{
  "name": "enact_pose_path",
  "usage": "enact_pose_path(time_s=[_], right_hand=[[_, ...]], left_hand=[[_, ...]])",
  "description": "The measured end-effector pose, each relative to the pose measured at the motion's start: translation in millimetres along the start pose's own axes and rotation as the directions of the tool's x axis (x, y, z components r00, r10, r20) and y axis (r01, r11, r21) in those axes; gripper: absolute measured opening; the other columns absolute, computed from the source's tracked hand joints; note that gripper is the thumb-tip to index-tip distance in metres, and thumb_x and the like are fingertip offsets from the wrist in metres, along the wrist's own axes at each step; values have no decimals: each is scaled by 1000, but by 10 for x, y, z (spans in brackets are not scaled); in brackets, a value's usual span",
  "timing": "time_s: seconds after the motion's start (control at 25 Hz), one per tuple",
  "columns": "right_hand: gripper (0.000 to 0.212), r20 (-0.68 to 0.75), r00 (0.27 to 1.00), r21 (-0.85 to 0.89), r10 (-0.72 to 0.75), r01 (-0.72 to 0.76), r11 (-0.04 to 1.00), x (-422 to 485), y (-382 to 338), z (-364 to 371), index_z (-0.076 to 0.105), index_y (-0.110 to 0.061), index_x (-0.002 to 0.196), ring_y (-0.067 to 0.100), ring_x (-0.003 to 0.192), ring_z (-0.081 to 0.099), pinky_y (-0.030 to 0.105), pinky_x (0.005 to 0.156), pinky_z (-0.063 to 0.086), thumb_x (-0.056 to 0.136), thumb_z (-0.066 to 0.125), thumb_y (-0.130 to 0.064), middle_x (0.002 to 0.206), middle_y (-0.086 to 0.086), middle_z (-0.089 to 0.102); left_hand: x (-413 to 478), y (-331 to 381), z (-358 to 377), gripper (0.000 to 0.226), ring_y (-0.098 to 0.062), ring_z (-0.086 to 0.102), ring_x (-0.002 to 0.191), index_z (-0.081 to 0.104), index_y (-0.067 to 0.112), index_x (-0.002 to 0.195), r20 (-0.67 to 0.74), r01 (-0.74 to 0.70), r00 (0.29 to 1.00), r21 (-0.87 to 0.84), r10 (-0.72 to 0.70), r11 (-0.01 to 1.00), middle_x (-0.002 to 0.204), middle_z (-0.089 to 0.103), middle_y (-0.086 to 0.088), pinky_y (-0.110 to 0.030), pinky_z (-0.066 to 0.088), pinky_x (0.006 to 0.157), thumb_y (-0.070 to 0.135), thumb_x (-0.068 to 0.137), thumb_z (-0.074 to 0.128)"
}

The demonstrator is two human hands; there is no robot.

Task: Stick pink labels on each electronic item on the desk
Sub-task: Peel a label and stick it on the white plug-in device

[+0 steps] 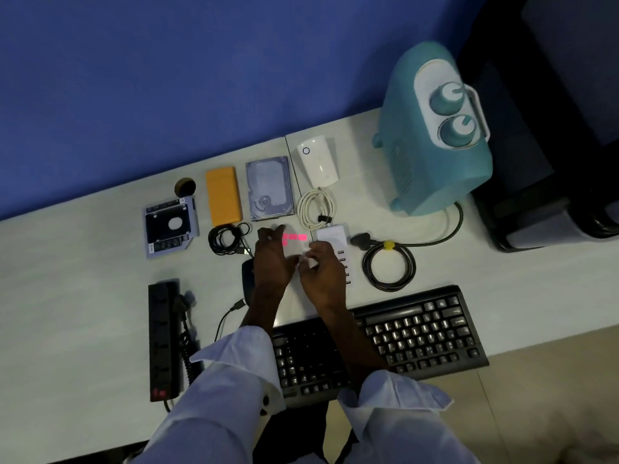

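Above the middle of the desk both hands hold a white backing sheet with pink labels (294, 237) along its top edge. My left hand (270, 259) grips the sheet's left side; my right hand (323, 267) pinches its lower right part. Around them lie the electronic items: a hard drive (269, 189), an orange case (223, 196), a drive caddy (170, 226), a white adapter (318, 160), a white USB hub (335, 237), a black power strip (164, 336), a black keyboard (418, 329) and a teal heater (432, 135). A black mouse (247, 279) is partly hidden under my left wrist.
A coiled white cable (316, 207), a black cable bundle (227, 237) and the heater's coiled black cord (388, 266) lie among the items. A small dark roll (185, 186) stands at the back left. The blue wall (167, 78) borders the desk's (67, 279) far edge.
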State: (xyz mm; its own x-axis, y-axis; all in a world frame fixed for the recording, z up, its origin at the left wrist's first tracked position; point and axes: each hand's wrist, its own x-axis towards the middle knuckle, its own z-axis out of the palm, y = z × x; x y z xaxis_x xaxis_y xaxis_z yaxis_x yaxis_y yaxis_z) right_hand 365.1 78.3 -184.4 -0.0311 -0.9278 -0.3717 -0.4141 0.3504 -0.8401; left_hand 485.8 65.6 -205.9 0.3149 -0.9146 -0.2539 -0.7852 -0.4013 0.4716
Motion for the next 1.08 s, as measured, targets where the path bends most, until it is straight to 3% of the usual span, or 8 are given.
enact_pose_path(time_s=[0.32,0.52,0.6,0.68,0.76,0.88,0.96,1.08], right_hand=[[35,-48,999,5,13,-12,1000,21,-16,198,57,-19,116,14,96,68,41,86,56,83,68,-21,104,-2,70],[42,-187,981,13,-44,47,999,8,-101,198,59,-15,117,9,97,62,23,84,53,81,75,-30,107,-5,67],[40,-174,985,62,13,-2,998,46,-157,199,65,-18,111,5,87,59,19,77,49,78,78,-36,100,-8,68],[27,-77,991,162,114,-100,982,94,-187,213,74,-18,100,6,69,58,24,68,49,78,80,-33,81,-6,70],[20,-40,984,265,175,-159,951,117,-181,234,77,-9,91,11,62,55,29,67,48,80,79,-25,71,5,69],[15,-34,974,341,225,-200,918,121,-188,239,78,-8,96,11,70,62,31,74,53,83,76,-16,76,2,71],[17,-15,966,372,257,-233,899,124,-208,224,77,-9,102,8,77,66,26,78,54,85,74,-13,85,0,73],[17,18,960,366,280,-267,891,117,-212,213,75,-8,104,6,76,64,24,76,50,88,71,-13,88,2,72]], left_hand=[[71,-93,-62,58,-26,69,103,61,12,127,38,2,999,-310,10,951,112,73,-8,-36,55,88,17,73,83],[65,-208,-316,39,-23,71,95,67,9,116,165,99,986,-541,-11,835,108,74,-9,-26,57,82,12,80,81],[78,-236,-451,40,-23,71,87,66,7,116,230,111,973,-565,27,818,101,74,-14,-20,55,76,12,79,82],[81,-238,-535,42,-18,70,83,64,8,116,247,93,967,-574,64,814,99,74,-15,-16,55,72,10,78,83],[61,-224,-569,45,-11,70,89,63,7,116,211,51,974,-573,87,818,104,73,-2,-18,56,74,13,77,84],[20,-229,-531,42,0,66,95,66,6,109,22,-70,995,-509,94,858,100,61,30,-20,57,76,23,76,85],[-36,-212,-516,33,-1,66,92,68,7,105,-69,-132,991,-489,113,862,97,64,25,-20,57,77,22,79,83],[-94,-186,-492,23,-11,70,91,73,9,106,-64,-138,990,-510,123,849,102,74,2,-34,60,84,18,85,78]])
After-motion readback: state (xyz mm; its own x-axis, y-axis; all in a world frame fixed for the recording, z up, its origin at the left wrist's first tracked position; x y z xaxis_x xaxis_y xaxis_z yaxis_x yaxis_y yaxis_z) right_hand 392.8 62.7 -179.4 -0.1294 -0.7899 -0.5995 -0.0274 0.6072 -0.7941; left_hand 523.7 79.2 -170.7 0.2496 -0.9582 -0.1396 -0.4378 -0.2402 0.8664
